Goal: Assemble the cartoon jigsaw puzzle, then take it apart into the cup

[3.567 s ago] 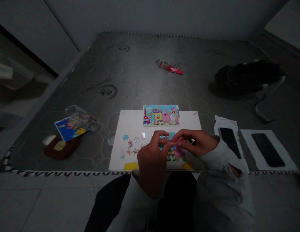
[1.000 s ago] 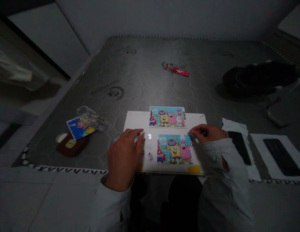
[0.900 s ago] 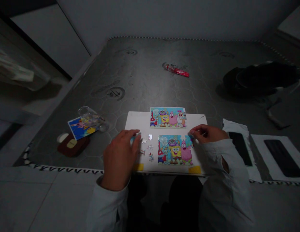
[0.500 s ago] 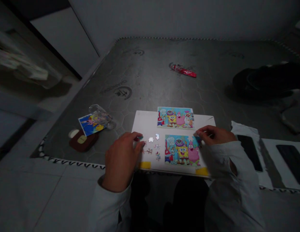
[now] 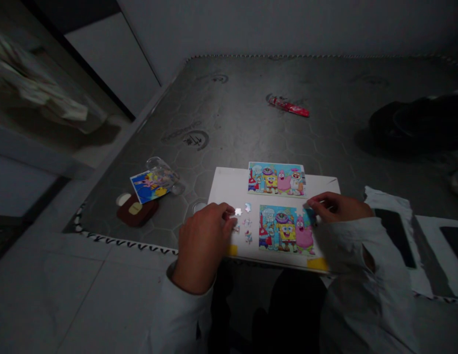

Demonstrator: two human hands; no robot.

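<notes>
A partly assembled cartoon jigsaw puzzle point(image 5: 286, 231) lies on a white board point(image 5: 229, 184). Above it on the board is a matching picture card point(image 5: 276, 179). My right hand point(image 5: 341, 207) is at the puzzle's upper right corner, thumb and index finger pinched on what looks like a puzzle piece, mostly hidden by the fingertips. To the left, my left hand point(image 5: 204, 243) hovers over the loose puzzle pieces point(image 5: 248, 222), its thumb and index finger slightly apart. One loose piece point(image 5: 238, 212) lies right beside the index fingertip; the thumb partly covers another.
Left of the board are a brown case point(image 5: 136, 210), a blue-and-yellow picture card point(image 5: 143, 187) and a clear plastic package point(image 5: 164, 176). A red wrapper point(image 5: 290, 106) lies farther back. Dark phone-like objects point(image 5: 394, 236) rest at right, near a black bag-like item point(image 5: 409, 125).
The whole view has shifted, so everything sits farther right. My left hand has moved right across the board, closer to the loose pieces. My right hand stays at the puzzle's corner.
</notes>
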